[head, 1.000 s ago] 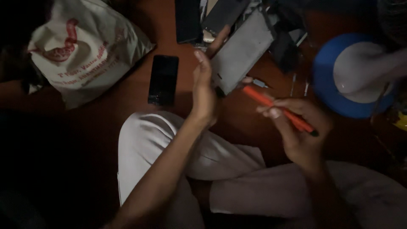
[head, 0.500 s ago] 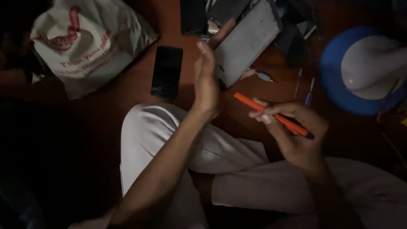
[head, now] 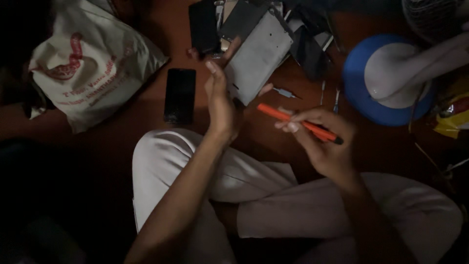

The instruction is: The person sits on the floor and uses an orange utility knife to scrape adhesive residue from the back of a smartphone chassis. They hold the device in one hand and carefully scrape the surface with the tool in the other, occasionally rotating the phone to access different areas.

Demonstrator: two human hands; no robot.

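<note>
Above the lap, a grey phone frame (head: 257,58) is gripped by the left hand (head: 221,105); an orange screwdriver (head: 298,123) is pinched by the right hand (head: 322,142), its tip hidden.

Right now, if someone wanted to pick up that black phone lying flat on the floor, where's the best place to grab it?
Probably by its two long edges, coming straight down from above. The black phone lies flat and alone on the reddish floor, beside the white bag, with bare floor along both long sides for fingers. Its flat face offers no grip.
</note>
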